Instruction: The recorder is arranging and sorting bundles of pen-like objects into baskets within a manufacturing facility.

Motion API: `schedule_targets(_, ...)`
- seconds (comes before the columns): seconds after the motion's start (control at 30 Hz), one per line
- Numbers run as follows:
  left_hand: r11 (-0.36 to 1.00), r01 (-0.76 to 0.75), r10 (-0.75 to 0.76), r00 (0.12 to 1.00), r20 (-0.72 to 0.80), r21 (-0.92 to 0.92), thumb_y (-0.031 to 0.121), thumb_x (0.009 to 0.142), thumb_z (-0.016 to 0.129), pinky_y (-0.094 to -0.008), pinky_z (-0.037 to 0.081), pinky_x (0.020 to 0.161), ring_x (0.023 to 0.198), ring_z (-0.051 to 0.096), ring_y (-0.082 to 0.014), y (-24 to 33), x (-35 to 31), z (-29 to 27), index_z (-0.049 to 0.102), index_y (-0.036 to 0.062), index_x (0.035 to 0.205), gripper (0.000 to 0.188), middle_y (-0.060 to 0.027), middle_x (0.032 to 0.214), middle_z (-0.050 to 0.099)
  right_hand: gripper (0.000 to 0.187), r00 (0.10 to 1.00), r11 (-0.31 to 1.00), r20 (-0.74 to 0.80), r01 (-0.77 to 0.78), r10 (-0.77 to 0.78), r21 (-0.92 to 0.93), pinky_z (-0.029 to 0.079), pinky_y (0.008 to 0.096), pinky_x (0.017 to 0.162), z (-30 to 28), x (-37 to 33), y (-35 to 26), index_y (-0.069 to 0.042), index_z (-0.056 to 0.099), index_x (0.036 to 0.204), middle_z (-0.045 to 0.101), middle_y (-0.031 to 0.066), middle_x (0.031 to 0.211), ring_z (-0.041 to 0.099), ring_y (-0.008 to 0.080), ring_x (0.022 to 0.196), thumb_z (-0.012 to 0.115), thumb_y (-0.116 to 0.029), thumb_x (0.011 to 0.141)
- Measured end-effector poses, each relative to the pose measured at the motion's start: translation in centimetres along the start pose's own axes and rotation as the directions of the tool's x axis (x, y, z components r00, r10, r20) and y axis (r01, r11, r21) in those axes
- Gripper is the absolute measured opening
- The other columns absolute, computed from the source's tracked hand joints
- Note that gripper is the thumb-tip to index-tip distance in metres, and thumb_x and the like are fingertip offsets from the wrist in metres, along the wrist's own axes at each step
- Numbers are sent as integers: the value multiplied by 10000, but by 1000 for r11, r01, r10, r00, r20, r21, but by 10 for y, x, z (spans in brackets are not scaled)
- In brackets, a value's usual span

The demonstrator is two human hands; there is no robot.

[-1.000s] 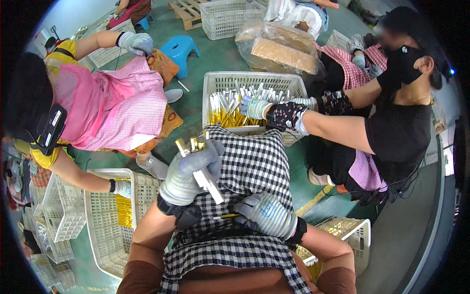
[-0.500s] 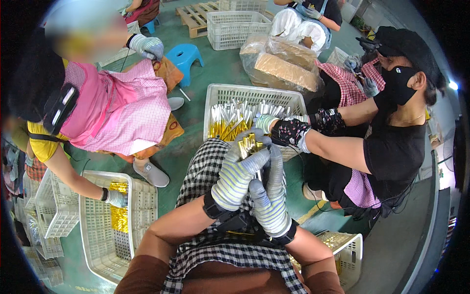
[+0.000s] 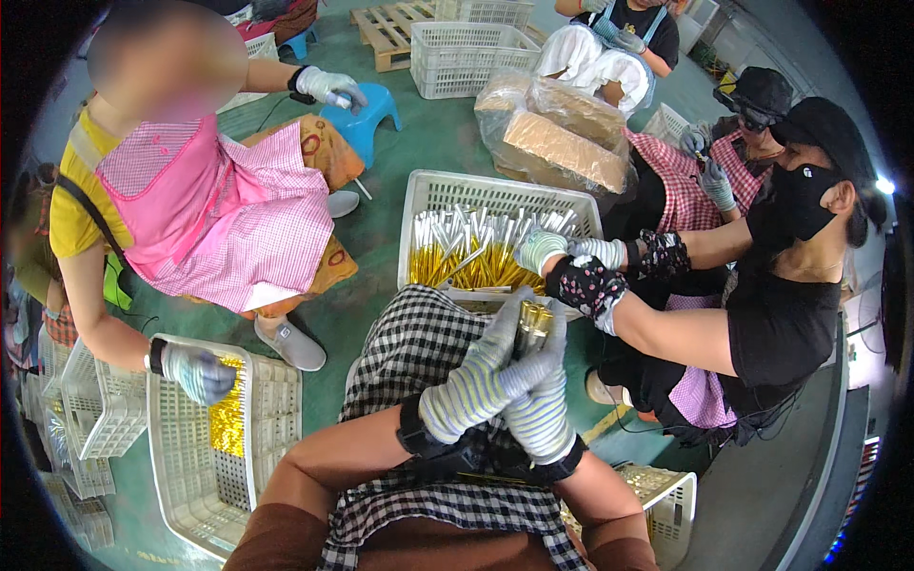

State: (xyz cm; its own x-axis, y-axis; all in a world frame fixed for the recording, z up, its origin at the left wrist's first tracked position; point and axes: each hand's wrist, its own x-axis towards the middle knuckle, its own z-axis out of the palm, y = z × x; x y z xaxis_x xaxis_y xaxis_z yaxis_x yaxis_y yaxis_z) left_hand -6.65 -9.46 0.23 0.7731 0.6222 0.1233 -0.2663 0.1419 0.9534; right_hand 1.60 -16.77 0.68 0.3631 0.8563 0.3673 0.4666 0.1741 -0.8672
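Note:
Over my lap, a small bundle of shiny gold-and-silver tubes stands between my two palms. My left hand, in a striped knit glove, is closed round the bundle's left side. My right hand, gloved alike, presses it from the right, its thumb side crossed by the left hand's fingers. Only the gold upper ends show; the lower part is hidden. Just beyond my hands, a white crate holds many upright tubes, silver at the top and gold below.
At the right, a person's gloved hands are at the crate's right side. On the left a person in a pink apron has a hand over another crate with gold pieces. Farther off stand a blue stool and a bagged cardboard box.
My hands have moved slightly right and turned, now palm to palm round the tubes. The left person's lower hand has risen from the gold pieces, and that person sits more upright.

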Motion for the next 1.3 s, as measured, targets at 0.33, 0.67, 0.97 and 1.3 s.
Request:
schedule_targets(0.33,937,-65,-104,885,-453,-343,221,840,624,-344,370,990,1089,492,-199,-13,33,-66,384,33,1297,550,-79,1137,494,472,632,243,476,-723,611,647,508,263,578,-45,-6,1,-50,463,1192,601,96,946,626,194,767,663,-159,778)
schedule_targets(0.67,994,85,-101,945,-312,-65,226,887,544,-313,403,946,1024,543,-205,-30,42,-76,475,-18,1193,398,-149,1087,558,588,501,181,670,-853,547,490,535,344,688,-47,-29,26,-8,433,1236,628,135,945,646,247,781,694,-204,746)
schedule_targets(0.97,991,99,-66,946,-317,90,219,903,496,-288,417,899,999,571,-184,-24,46,-70,508,3,1161,338,-137,1030,610,246,855,576,132,-444,502,686,461,211,563,-92,172,63,-52,542,1002,575,45,838,577,125,718,596,-105,768)
schedule_targets(1.3,997,22,-2,963,-269,72,238,900,506,-307,424,893,985,581,-198,-21,41,-71,503,-15,1164,366,-137,1046,598,574,330,331,714,-932,617,145,541,273,673,-42,54,62,-77,386,1274,604,93,993,627,204,806,655,-168,775)
